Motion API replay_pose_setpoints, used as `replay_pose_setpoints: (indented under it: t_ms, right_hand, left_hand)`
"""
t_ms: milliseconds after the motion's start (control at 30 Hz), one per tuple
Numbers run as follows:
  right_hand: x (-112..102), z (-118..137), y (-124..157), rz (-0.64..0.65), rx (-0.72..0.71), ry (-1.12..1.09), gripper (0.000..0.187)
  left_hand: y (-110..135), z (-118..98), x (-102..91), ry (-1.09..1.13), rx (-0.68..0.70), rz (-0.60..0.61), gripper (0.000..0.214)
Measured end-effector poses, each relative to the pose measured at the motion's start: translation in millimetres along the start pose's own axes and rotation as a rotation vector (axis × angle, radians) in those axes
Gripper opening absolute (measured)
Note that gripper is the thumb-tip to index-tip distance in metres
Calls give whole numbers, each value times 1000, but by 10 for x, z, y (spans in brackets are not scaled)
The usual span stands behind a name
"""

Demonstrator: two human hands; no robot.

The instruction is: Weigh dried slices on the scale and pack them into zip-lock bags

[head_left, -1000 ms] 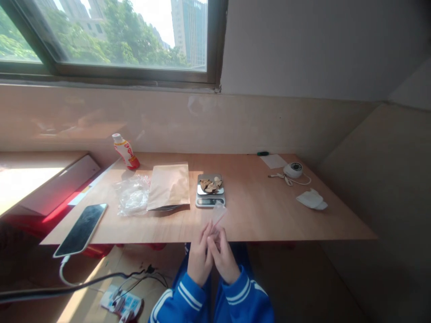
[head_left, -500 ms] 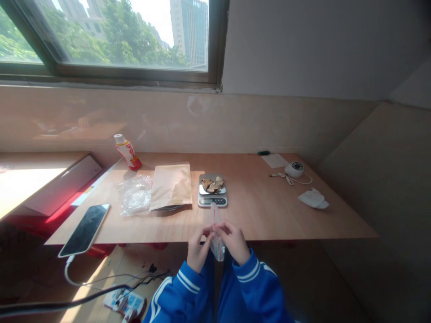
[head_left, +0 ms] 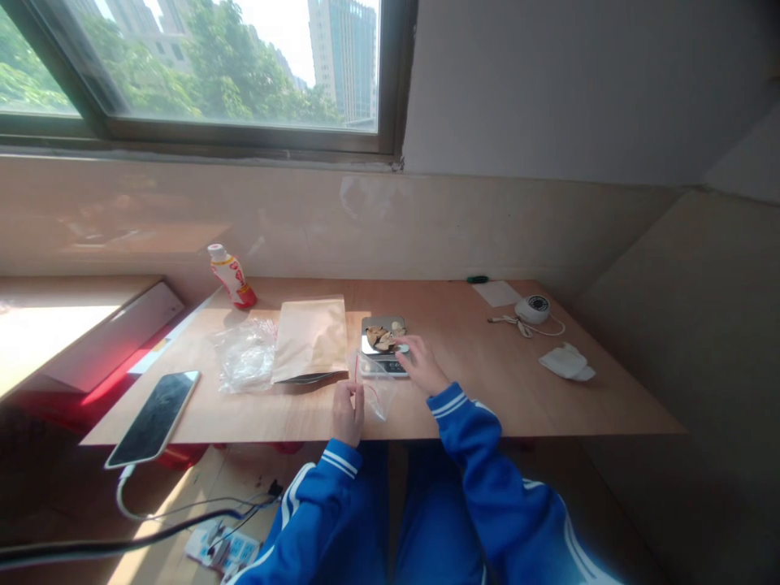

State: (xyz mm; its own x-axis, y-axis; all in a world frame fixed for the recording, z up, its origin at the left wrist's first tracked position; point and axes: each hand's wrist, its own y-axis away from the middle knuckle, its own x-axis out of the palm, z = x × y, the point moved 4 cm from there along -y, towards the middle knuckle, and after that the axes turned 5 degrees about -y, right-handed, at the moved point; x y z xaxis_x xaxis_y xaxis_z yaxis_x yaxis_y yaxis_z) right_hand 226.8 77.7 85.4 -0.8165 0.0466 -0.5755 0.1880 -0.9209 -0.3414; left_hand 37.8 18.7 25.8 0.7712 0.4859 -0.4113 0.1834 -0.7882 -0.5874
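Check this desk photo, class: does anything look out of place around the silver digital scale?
Yes: the clear plastic zip bag with a red seal strip, held by the left hand, sits in front of the silver digital scale. It partly covers the scale's front display, so the reading is hard to see.

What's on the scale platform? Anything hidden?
Brown dried pieces lie on the steel platform of the digital scale. The right hand's fingers cover its front right corner, so anything under them cannot be seen.
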Motion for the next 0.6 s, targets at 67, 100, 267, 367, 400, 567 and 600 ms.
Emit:
replay_pose_setpoints:
  t_ms: [67,100,267,367,400,567,600]
  right_hand:
    - [92,-65,-163,26,-71,191,38]
    - [150,-109,-228,57,-88,259,40]
    - [322,-244,-369,139,-126,400,31]
    - [316,-226,-381,108,-146,402,22]
    - [311,-214,-382,101,-150,396,21]
    - [233,-128,-367,-18,-79,232,13]
    - [196,-106,-351,-79,-26,154,12]
  left_hand:
    - [-1,-12,12,-65,40,-20,20]
    - [6,-16,15,-90,50,-16,20]
    - [31,-43,-15,-140,40,26,20]
    - [-19,-79,-37,-142,43,43,21]
    - [-46,-88,-37,-139,46,52,21]
    - [-169,-71,22,-135,51,97,27]
    - [-179,-58,39,-138,48,104,28]
